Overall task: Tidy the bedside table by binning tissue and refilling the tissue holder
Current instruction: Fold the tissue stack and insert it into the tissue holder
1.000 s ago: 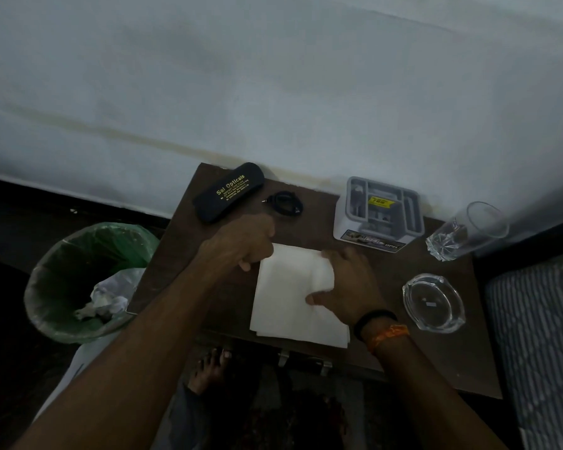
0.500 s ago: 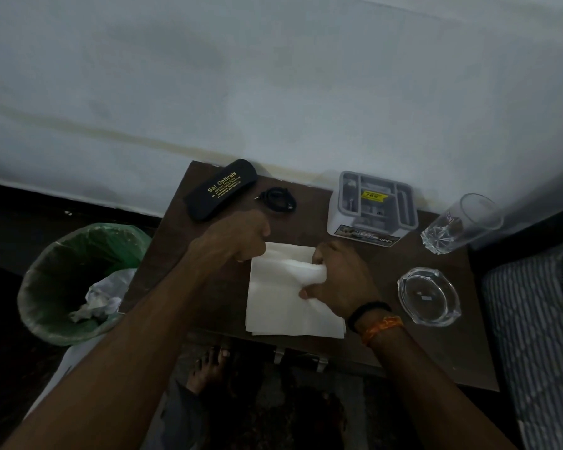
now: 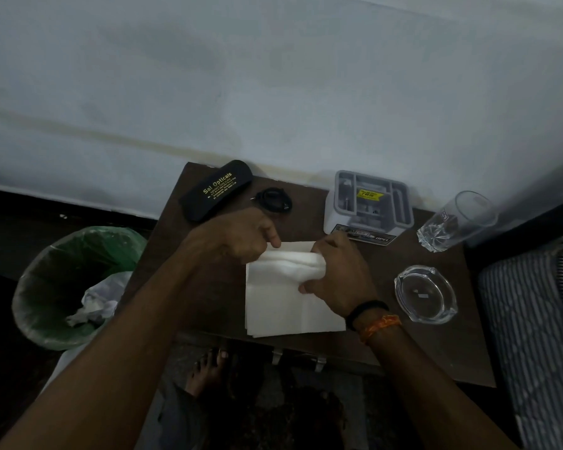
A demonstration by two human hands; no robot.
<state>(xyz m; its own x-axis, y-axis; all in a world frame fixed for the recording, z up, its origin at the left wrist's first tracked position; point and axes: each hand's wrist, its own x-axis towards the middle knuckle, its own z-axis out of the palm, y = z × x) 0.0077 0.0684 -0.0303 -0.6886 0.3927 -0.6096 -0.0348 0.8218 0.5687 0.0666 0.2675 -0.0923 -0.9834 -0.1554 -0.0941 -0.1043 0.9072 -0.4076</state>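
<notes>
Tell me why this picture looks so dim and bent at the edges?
Head view: the room light is low, so the brown table and both arms look murky, while the white tissue stack stands out brightest. The wide-angle lens bows the wall line and tilts the drinking glass outward. The glass ashtray shows faint glints.

Dim light, pale stained wall (image 3: pixel 273 76), dark floor (image 3: pixel 0 368), striped mattress (image 3: pixel 533 336) at right

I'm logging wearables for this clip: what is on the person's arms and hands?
Both forearms are bare, no sleeves or gloves showing. The right wrist carries a black band and an orange thread band beside it. The left hand and its wrist show nothing worn.
</notes>
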